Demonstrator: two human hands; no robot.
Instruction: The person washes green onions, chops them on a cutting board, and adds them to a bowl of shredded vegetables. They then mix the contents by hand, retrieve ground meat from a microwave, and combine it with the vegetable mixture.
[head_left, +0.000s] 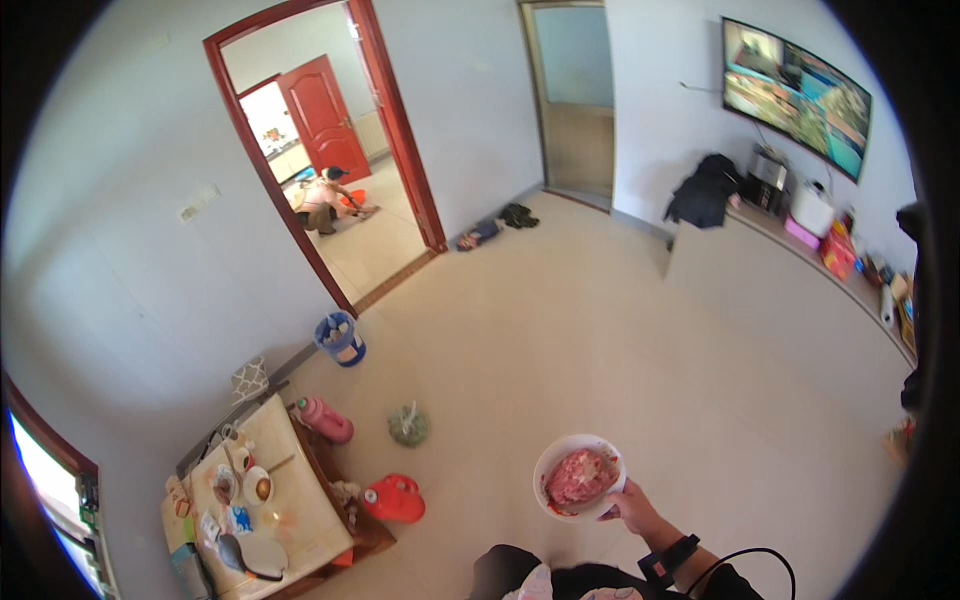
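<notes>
One broad tiled floor [600, 330] fills most of the view, pale and bare through its middle. On the right wall hangs a wall screen [797, 95], lit, above a long low shelf [760, 270] crowded at its far end with small appliances and boxes. A red-framed doorway [330, 150] opens at the upper left; in the room beyond, another person [325, 200] crouches on the floor. At the lower left stands a small counter [300, 500] bearing bowls, a spoon and a dark pan. Near it on the floor lie a blue bucket [341, 340], a red jug [393, 498], a pink bottle [326, 420] and a green bag [409, 425].

The white bowl [579, 476] is held up in the air over the floor, right of the counter and well apart from it; it holds pink minced meat [577, 477]. The right hand [633, 507] grips the bowl at its lower right rim, its fingers closed around the edge, thumb seemingly on top, though the hand is small here and the hold is hard to read finely. A dark band sits on that wrist. The left hand is out of sight.
</notes>
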